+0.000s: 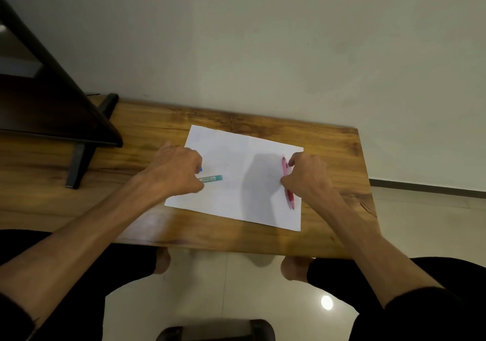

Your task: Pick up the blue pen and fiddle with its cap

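Note:
A white sheet of paper (pixel 242 183) lies on a wooden table (pixel 157 225). My left hand (pixel 176 169) rests at the sheet's left side with its fingers curled round the end of a teal pen-like stick (pixel 211 178), and a small blue piece (pixel 201 169) shows at its fingertips. My right hand (pixel 305 175) sits at the sheet's right side, pinching a pink and red pen (pixel 286 180) that lies lengthwise on the paper. The pen's red tip points toward me.
A dark monitor on a black stand (pixel 79 162) occupies the table's left side. A pale wall rises behind the table. Below the near edge are my knees in dark trousers, a tiled floor and the top of a dark stool (pixel 218 330).

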